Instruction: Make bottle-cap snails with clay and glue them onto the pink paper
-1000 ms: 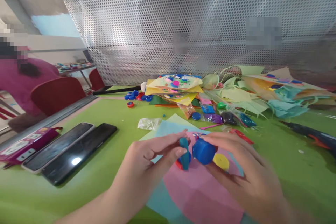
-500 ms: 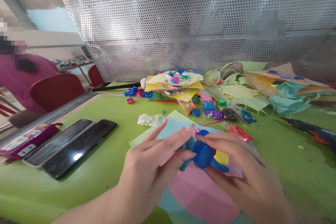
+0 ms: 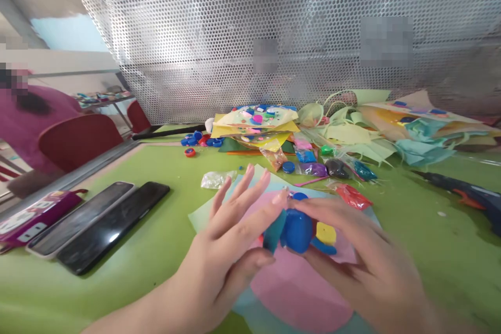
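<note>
My right hand (image 3: 348,250) grips a round blue bottle cap (image 3: 298,230) between its fingers and thumb, over the paper. A flat teal piece (image 3: 275,232), which looks like modelling clay, stands edge-up against the cap's left side. My left hand (image 3: 235,235) has its index fingertip and thumb at the edges of the teal piece, its other fingers raised and spread. Beneath lies a light blue sheet (image 3: 250,308) with a pink paper shape (image 3: 301,292) on it. Beside my right fingers are a yellow piece (image 3: 326,233) and a curved blue piece (image 3: 324,246), partly hidden.
Phones (image 3: 117,227) and a purple box (image 3: 37,219) lie left. Clay packets (image 3: 313,169) and decorated papers (image 3: 254,128) stand behind, before a perforated metal panel (image 3: 219,36). A glue gun (image 3: 462,193) rests right. A person in pink (image 3: 47,120) is far left.
My left thumb has moved down and away from the front of the teal piece, and the left fingers have spread and lifted. My right hand keeps hold of the blue cap.
</note>
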Motion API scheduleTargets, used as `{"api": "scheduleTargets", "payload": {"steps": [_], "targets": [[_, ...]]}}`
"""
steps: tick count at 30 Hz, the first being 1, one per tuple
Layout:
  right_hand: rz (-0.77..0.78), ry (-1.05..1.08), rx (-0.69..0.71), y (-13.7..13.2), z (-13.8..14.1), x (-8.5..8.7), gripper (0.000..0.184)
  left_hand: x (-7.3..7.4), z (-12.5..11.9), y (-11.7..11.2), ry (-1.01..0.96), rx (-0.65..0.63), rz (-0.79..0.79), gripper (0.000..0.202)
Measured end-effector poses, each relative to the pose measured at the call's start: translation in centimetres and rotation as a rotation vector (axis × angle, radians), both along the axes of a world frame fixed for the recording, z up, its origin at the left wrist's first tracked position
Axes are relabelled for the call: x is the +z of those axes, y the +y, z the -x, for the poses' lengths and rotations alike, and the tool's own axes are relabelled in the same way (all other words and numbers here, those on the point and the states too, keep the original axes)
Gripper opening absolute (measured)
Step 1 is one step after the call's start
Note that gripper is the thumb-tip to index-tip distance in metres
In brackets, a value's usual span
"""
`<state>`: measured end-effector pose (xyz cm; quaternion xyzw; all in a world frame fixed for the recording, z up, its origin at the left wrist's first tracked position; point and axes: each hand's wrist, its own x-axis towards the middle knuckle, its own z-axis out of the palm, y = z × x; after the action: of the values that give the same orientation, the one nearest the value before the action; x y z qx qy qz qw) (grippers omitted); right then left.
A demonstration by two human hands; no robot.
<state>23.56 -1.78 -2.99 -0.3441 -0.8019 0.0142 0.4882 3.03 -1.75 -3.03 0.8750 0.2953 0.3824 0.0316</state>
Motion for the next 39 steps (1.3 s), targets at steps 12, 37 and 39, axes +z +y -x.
{"api": "scheduleTargets", "payload": {"steps": [12,37,39], "targets": [[-0.015,-0.006,0.044,-0.19,-0.12,-0.08,0.021,-0.44,-0.67,0.16,-0.121,-0.047,0.099,0.059],[-0.042,0.011,0.112,-0.01,0.01,0.05,0.019,-0.79,-0.61,0.34,-0.010,-0.065,-0.019,0.071],[-0.063,0.004,0.092,-0.10,0.00,0.22,0.017,-0.81,-0.59,0.42,0.009,-0.073,-0.021,0.072]]}}
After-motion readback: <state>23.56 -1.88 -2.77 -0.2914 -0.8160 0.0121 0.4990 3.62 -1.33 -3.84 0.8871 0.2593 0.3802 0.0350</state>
